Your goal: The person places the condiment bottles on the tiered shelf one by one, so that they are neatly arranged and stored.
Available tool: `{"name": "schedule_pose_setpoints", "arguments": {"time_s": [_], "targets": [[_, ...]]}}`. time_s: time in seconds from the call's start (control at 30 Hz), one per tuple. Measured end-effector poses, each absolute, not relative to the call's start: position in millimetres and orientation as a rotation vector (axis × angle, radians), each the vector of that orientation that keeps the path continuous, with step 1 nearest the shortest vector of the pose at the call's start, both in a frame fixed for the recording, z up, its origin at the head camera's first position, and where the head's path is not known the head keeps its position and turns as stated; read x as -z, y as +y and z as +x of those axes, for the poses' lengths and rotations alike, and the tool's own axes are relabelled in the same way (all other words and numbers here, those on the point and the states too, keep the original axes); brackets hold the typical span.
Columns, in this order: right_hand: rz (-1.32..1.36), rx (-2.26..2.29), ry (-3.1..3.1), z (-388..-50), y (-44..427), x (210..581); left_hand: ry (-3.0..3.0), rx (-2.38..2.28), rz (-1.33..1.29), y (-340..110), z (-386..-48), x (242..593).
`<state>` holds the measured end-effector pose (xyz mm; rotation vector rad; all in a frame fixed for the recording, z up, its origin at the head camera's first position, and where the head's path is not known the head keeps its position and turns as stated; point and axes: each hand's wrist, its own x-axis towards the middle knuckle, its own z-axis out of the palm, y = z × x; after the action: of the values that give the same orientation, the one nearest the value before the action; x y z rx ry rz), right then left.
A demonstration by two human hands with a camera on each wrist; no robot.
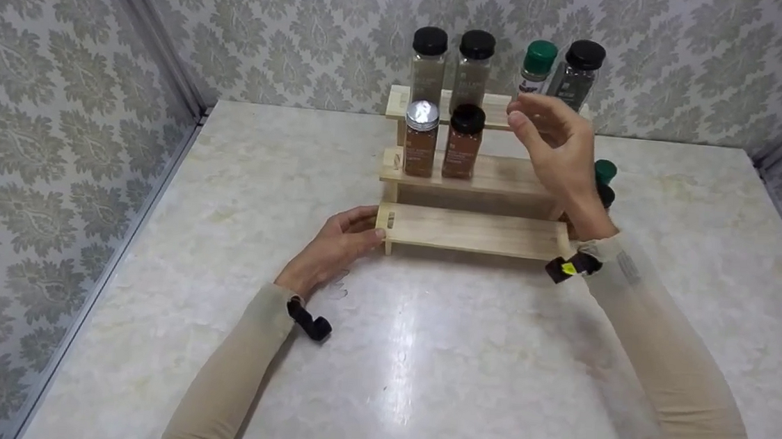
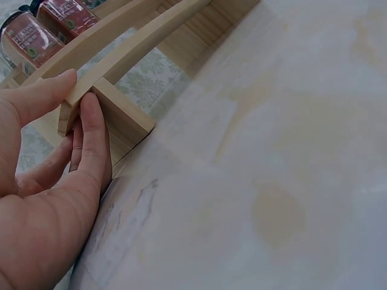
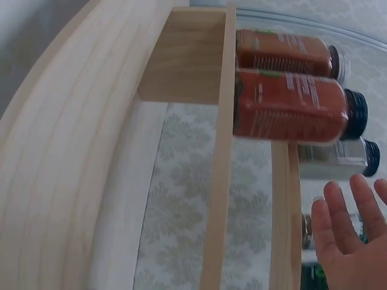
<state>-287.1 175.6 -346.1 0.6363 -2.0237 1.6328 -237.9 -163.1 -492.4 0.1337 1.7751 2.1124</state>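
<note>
A three-step wooden rack [image 1: 477, 231] stands on the marbled table. My left hand [image 1: 341, 245] grips the left end of its lowest step; in the left wrist view the thumb lies over the wood and the fingers are beneath. Raised before the top step, my right hand [image 1: 563, 156] holds nothing, its fingers loosely bent. Nearest to it are a green-capped spice jar [image 1: 536, 63] and a black-capped jar [image 1: 577, 73], both partly covered by the hand. Two black-capped jars [image 1: 428, 72] stand top left. On the middle step are a silver-capped red jar [image 1: 419, 148] and a black-capped red jar [image 1: 461, 154].
Right of the rack, a green-capped container [image 1: 605, 171] and a black-capped one [image 1: 605, 194] are mostly hidden by the right hand and wrist. Patterned wall panels [image 1: 294, 30] enclose the table [image 1: 285, 148] at the back and both sides.
</note>
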Motion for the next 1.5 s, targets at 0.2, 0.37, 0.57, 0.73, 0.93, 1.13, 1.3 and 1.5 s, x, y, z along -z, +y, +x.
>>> {"name": "schedule_pose_setpoints", "arguments": {"time_s": [0.2,0.37,0.57,0.73,0.93,1.13,1.3,1.5], "targets": [[0.599,-1.602,-2.017,-283,202,346,1.779,-2.118,0.114,-170,-238,490],[0.537,-1.555,-2.056,-281,225,349,1.734,-2.157,0.118,-174,-237,489],[0.478,-1.498,-2.124,-279,254,359,1.681,-2.192,0.135,-174,-237,489],[0.407,-1.479,-2.209,-273,276,376,1.741,-2.143,0.124,-175,-235,489],[0.372,-1.487,-2.299,-269,299,404,1.769,-2.131,0.126,-175,-237,488],[0.334,-1.470,-2.318,-263,312,424,1.752,-2.124,0.115,-169,-239,489],[0.310,-1.462,-2.342,-262,316,440,1.787,-2.110,0.119,-166,-239,492],[0.281,-1.452,-2.386,-254,313,444,1.749,-2.120,0.123,-163,-239,494]]}}
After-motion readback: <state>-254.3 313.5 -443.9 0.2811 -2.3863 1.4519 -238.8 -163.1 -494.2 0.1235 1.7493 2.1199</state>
